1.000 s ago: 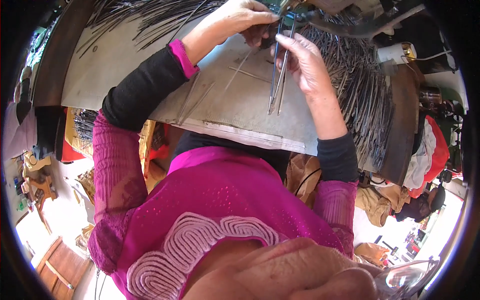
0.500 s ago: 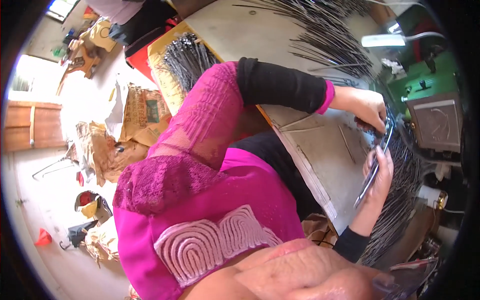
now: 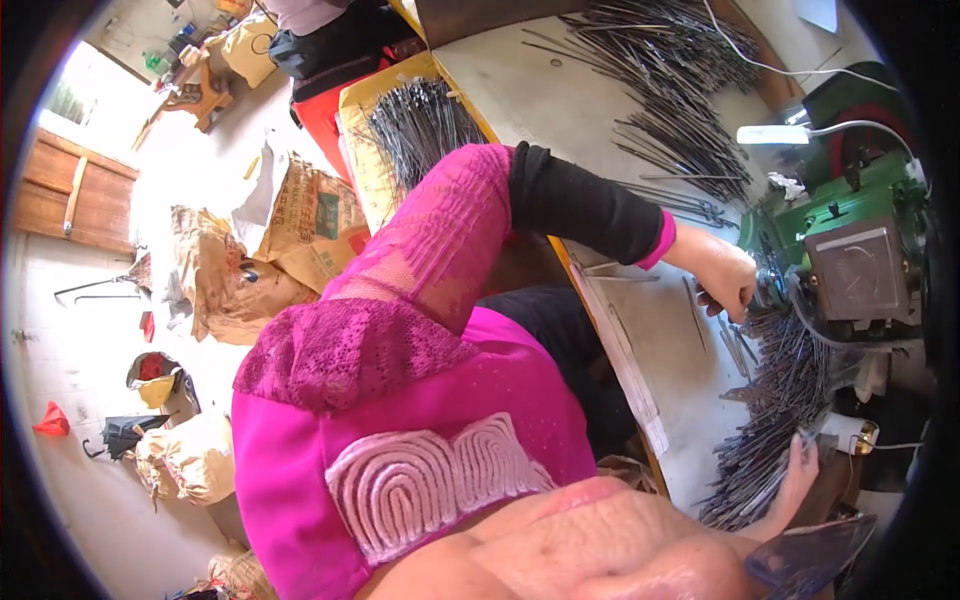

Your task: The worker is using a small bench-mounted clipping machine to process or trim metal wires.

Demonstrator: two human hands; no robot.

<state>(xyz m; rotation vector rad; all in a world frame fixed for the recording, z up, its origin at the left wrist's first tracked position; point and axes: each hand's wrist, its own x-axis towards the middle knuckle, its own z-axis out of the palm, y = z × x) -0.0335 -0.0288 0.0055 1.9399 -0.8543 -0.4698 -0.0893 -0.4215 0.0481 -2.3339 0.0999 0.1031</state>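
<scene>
The left grip [image 3: 718,270] is curled beside the green machine [image 3: 858,205]; whether anything is held cannot be told. Between it and the loosely spread, seemingly empty right grip [image 3: 797,475], thin dark rods [image 3: 762,440] are heaped on the tabletop [image 3: 528,112].

Machine [image 3: 860,265] blocks the way just past my left hand [image 3: 725,278]; rod heap [image 3: 765,420] obstructs between it and my right hand [image 3: 797,472]. Bodyward of my left hand, I find passage above the table [image 3: 662,345].
</scene>
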